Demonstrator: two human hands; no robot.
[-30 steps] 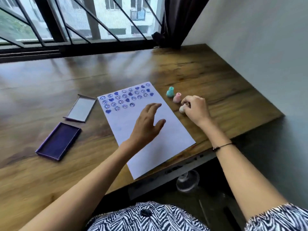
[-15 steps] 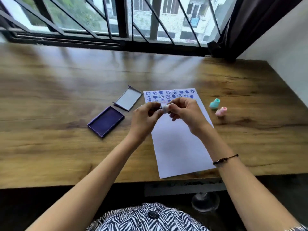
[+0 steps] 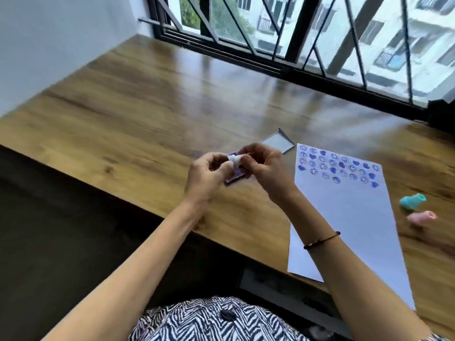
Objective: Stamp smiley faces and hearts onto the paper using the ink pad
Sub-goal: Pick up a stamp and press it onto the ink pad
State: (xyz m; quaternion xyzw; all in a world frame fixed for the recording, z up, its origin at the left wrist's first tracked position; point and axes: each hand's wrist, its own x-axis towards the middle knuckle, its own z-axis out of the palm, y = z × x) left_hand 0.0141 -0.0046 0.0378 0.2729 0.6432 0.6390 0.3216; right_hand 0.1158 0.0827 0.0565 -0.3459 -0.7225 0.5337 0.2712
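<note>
the small white plastic stamp (image 3: 234, 160), a second ago at the sheet's 3 o'clock edge, is now pinched between both the left hand (image 3: 205, 175) and right hand (image 3: 266, 169), above the purple ink pad (image 3: 235, 177) at 9 o'clock of the white stamped paper (image 3: 344, 205); inking probably follows.

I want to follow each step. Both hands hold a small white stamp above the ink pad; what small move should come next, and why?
Probably lower the white stamp onto the ink pad: left hand and right hand hold it directly above the pad, whose lid is off.
</note>
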